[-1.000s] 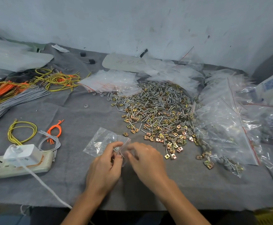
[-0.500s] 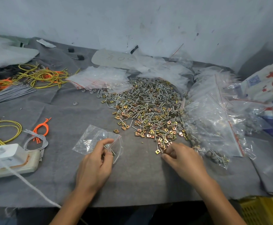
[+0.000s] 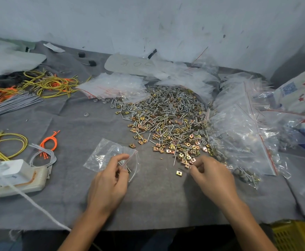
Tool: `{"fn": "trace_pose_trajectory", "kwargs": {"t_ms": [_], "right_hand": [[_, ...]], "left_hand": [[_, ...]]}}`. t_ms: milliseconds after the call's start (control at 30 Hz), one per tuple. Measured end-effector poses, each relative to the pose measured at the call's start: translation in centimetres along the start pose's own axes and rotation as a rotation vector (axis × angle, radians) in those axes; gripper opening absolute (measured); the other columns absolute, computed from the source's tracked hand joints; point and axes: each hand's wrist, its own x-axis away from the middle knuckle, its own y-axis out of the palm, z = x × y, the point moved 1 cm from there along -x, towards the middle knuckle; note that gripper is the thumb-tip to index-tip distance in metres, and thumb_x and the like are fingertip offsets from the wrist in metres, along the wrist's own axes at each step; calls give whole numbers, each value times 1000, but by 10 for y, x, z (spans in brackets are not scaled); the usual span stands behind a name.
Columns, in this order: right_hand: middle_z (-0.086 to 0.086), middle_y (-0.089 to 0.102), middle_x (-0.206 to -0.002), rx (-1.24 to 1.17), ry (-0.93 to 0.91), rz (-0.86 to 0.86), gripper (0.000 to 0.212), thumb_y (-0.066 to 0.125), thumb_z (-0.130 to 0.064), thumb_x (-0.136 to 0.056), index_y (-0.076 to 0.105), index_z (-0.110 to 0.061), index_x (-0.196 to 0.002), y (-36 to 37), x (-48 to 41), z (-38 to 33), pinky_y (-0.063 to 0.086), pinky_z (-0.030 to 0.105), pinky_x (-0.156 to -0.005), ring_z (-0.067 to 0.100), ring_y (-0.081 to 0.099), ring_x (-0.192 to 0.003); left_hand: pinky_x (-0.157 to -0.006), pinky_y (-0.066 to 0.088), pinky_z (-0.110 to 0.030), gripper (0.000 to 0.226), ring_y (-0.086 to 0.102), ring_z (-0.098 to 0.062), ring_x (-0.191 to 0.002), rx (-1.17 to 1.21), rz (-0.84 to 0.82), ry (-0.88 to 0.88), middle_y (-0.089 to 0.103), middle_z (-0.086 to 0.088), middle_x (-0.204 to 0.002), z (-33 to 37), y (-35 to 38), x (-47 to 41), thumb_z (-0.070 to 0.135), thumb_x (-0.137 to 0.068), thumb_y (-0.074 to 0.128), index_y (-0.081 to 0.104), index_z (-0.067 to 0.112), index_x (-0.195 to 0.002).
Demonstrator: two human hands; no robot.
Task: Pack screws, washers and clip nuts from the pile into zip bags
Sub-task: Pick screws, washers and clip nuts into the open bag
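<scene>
Grey-clothed table (image 3: 157,205), hardware pile (image 3: 166,124) at centre, zip bags (image 3: 238,127) heaped right, wires (image 3: 50,84) and power strip (image 3: 39,178) left

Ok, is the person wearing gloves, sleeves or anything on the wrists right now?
No. The left hand and right hand are bare: no gloves, and no ring, watch or band shows. Both forearms are uncovered down to the frame edge, no sleeve in view.

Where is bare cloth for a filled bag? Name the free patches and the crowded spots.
Free: the front grey cloth between left hand and right hand; also the stretch between the orange wire loop and the pile, holding only one stray washer. Crowded: the right side under filled bags, and the left by the power strip and wire bundles.
</scene>
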Motion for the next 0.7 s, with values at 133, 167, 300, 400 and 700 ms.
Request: {"fn": "trace_pose_trajectory", "kwargs": {"t_ms": [133,167,300,400,700], "right_hand": [[-16,60,-72,-171,-105,-25,13,62,-41,-83,57,-31,-76,-1,11,-28,38,27,-58,-1,55,-69],[-16,60,-73,-193,-151,-58,15,59,-44,-83,56,-31,-76,3,15,-41,41,29,-60,0,55,-70],[-13,56,-80,-204,-315,-119,27,45,-53,-80,55,-28,-83,26,23,-86,43,31,-71,7,53,-78],[-10,58,-86,-179,-362,-112,26,47,-52,-84,54,-27,-86,42,20,-108,42,34,-71,13,56,-84],[-8,63,-99,-180,-399,-123,24,50,-51,-91,60,-33,-103,58,7,-128,43,33,-76,17,61,-96]], "left_hand": [[-60,53,-46,38,61,-17,-59,-11,-4,-2,61,6,-65,2,-1,0,41,-85,38,52,45,-120],[-60,53,-46,38,60,-17,-59,-12,-3,0,61,6,-65,2,-1,0,41,-85,38,52,44,-120],[-60,53,-46,36,59,-15,-59,-18,1,10,61,7,-65,2,-2,2,43,-87,38,52,46,-120],[-61,53,-46,37,59,-13,-60,-22,0,6,61,9,-66,3,-3,2,45,-86,37,51,49,-120],[-66,55,-45,36,63,-14,-67,-34,-3,-44,66,16,-74,6,-6,3,49,-84,40,50,58,-117]]}}
